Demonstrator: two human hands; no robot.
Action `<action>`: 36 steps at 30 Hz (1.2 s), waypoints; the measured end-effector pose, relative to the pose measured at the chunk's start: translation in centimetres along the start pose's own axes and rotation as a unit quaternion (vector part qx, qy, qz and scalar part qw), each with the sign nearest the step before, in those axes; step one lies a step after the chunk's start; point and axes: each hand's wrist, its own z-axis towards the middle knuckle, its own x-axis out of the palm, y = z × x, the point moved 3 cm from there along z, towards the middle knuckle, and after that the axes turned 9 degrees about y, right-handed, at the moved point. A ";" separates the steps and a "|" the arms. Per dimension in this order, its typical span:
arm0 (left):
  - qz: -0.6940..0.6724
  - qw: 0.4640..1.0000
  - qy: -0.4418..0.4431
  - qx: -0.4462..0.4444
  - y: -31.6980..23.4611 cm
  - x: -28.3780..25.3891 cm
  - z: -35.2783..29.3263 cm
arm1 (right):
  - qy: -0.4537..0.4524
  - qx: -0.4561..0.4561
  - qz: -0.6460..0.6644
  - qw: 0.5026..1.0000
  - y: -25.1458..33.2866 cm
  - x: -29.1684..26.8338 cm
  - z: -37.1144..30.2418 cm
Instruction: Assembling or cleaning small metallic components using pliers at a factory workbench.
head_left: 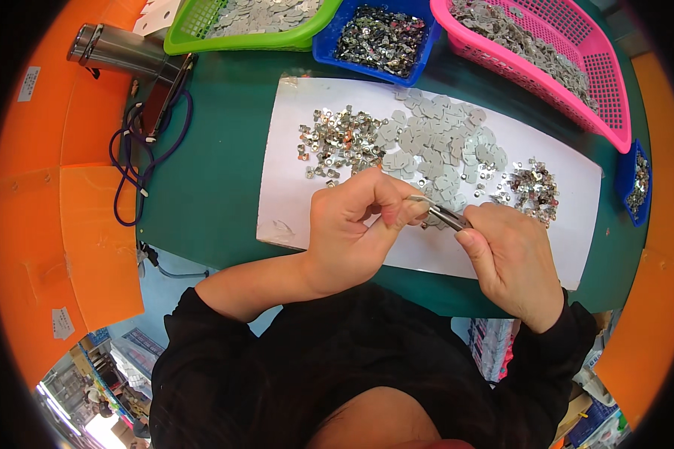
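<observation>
My left hand (356, 224) is closed in a pinch, holding a small flat grey metal plate (421, 199) between thumb and forefinger. In my right hand (513, 258) is a pair of pliers (449, 217), its jaws at the edge of that plate; most of the handles are hidden in my palm. Both hands hover over the near side of a white sheet (284, 202). Beyond them a pile of flat grey plates (434, 135) spreads over the sheet. Small shiny metal clips (341, 142) lie to its left, and more small metal parts (533, 188) to its right.
Along the far edge stand a green basket (240, 45) and a pink basket (614, 97) of grey plates, with a blue bin (326, 49) of shiny parts between. A smaller blue bin (636, 213) sits far right. A steel flask (120, 51) and dark cord (189, 112) lie left.
</observation>
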 end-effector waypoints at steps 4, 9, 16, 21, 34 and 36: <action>-0.003 1.000 -0.019 0.012 -0.2 0.2 0.1 | -0.001 -0.004 0.000 1.000 0.0 0.1 0.0; -0.015 0.999 -0.030 0.006 -0.2 0.2 0.0 | 0.009 0.004 -0.001 1.000 0.0 0.2 0.2; -0.029 0.999 -0.044 -0.002 -0.1 0.2 -0.2 | -0.002 -0.003 -0.040 0.999 0.0 0.3 0.3; -0.040 0.998 -0.050 -0.018 0.1 0.2 -0.1 | -0.001 -0.004 -0.037 0.999 -0.3 0.7 0.4; -0.141 0.985 -0.061 -0.083 0.2 0.4 0.7 | -0.007 0.004 0.059 0.998 -0.9 1.3 0.3; -0.144 0.984 -0.064 -0.086 0.1 0.5 0.7 | -0.008 0.003 0.067 0.998 -0.9 1.3 0.2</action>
